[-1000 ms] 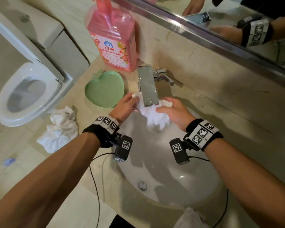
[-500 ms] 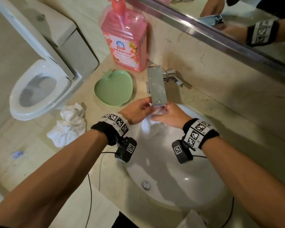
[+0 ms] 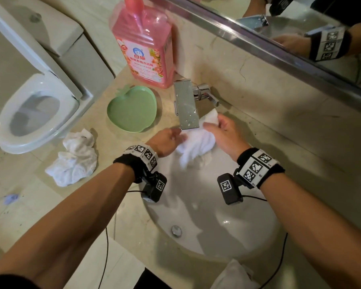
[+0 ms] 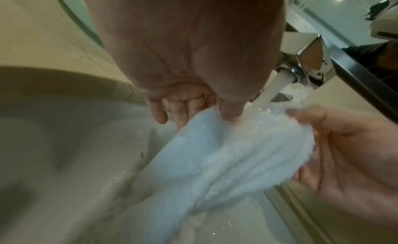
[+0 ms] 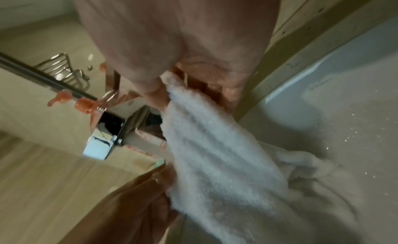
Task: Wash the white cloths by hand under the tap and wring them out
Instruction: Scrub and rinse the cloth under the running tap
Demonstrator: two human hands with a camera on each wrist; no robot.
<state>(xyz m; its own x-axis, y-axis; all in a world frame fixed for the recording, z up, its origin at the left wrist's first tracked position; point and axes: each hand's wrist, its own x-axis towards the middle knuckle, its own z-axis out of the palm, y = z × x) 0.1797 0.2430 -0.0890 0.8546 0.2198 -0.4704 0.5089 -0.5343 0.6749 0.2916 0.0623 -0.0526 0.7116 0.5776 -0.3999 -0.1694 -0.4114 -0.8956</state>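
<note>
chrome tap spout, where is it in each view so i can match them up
Head: the flat chrome tap spout sits upper centre, over the wet white cloth.
Left wrist: upper right, water running from it.
Right wrist: left of centre, seen from below.
Shared landmark: the wet white cloth held under it.

You are standing over a beige marble-look countertop (image 3: 248, 105) carrying an inset white basin (image 3: 227, 236). A mirror (image 3: 300, 28) with a metal lower edge is running along the wall behind it. A white toilet (image 3: 33, 113), seat down and lid up, is sitting to your left on a pale tiled floor (image 3: 13, 205). Warm, dim light is falling across all surfaces.
</note>
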